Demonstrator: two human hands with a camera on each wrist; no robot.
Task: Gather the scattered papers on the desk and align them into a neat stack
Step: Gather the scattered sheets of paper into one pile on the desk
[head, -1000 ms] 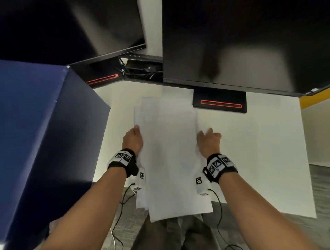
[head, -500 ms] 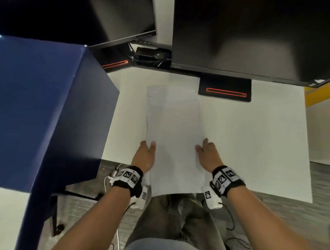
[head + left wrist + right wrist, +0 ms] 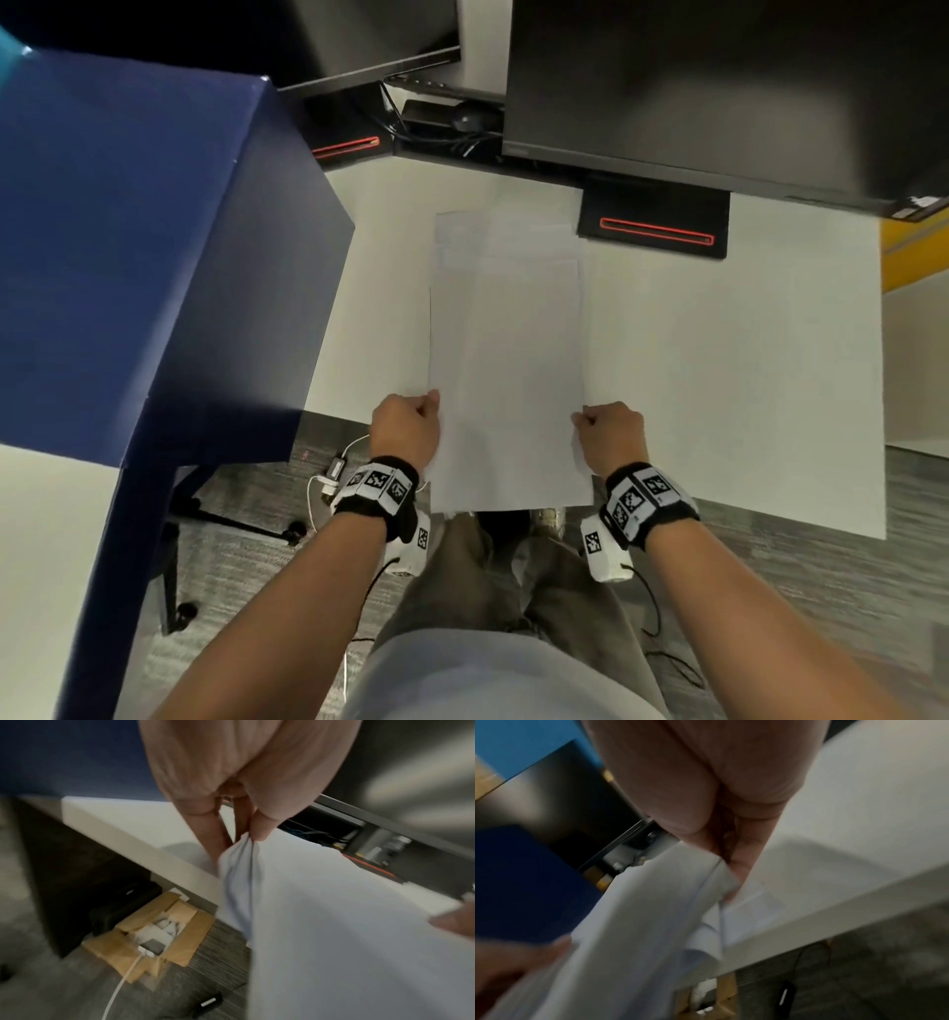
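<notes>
A stack of white papers (image 3: 506, 360) lies lengthwise on the white desk (image 3: 719, 370), its near end hanging past the front edge. My left hand (image 3: 411, 426) pinches the stack's left edge, thumb on top. My right hand (image 3: 608, 434) pinches the right edge the same way. In the left wrist view the fingers (image 3: 262, 825) squeeze the bunched paper edges (image 3: 239, 866). The right wrist view has the papers (image 3: 654, 912) held between thumb and fingers (image 3: 741, 870), sheets slightly fanned at the far end.
A tall blue partition (image 3: 144, 246) stands at the left. Two dark monitors (image 3: 719, 87) overhang the back, their black bases (image 3: 655, 226) close to the papers' far end. A cardboard box (image 3: 151, 939) and cables lie on the floor under the desk.
Both hands slid back along the papers toward the desk's front edge and went from flat on the sides to pinching the edges. The sheets are drawn closer together.
</notes>
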